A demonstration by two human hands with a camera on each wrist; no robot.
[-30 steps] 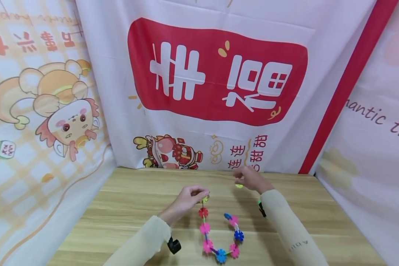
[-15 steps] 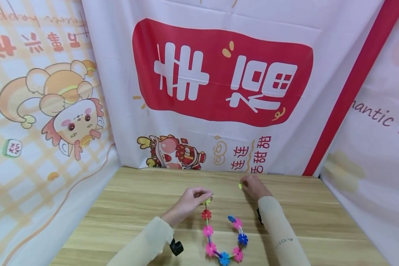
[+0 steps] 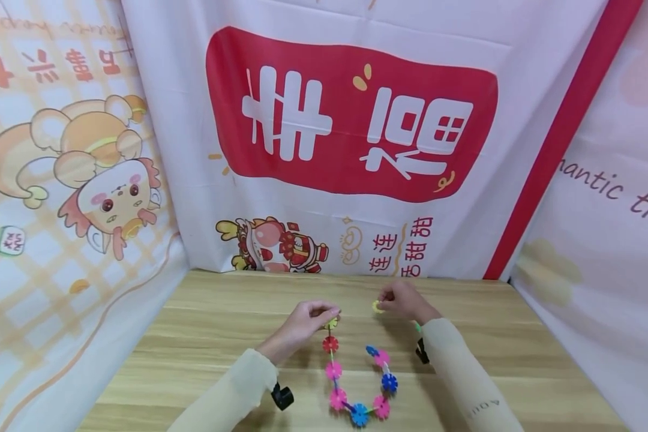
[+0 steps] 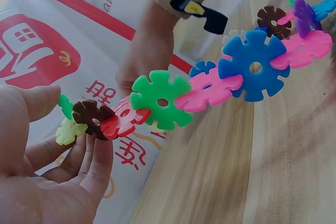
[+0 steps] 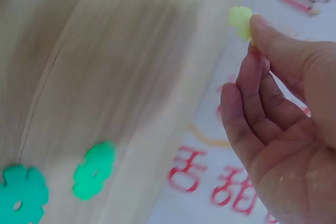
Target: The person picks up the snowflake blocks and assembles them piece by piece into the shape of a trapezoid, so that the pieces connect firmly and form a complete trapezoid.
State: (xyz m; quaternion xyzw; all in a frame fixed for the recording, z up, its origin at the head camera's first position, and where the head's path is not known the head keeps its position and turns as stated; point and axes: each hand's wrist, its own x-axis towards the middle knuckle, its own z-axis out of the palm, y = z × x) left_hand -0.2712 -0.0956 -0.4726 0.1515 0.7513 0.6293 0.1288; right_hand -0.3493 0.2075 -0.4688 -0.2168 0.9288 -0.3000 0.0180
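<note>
My left hand [image 3: 301,329] pinches one end of a chain of slotted snowflake discs [image 3: 359,415] that curves in a U over the table. In the left wrist view, a yellow disc [image 4: 71,131] and a small green disc [image 4: 65,106] sit at the thumb and fingertips. Brown [image 4: 93,120], red, green [image 4: 163,99], pink and blue [image 4: 254,66] discs link on from there. My right hand [image 3: 406,301] pinches a loose yellow disc [image 5: 241,22] between thumb and index finger, to the right of the chain's held end and apart from it.
Two green discs [image 5: 94,170] lie on the wooden table [image 3: 237,300] near the right wrist. The chain's free end, a blue disc [image 3: 372,350], points toward the back. Printed cloth [image 3: 351,120] hangs behind the table and along both sides.
My right hand has lowered, then shifted left toward the left hand, carrying the yellow disc. The left hand keeps its pinch on the chain, nearly still.
</note>
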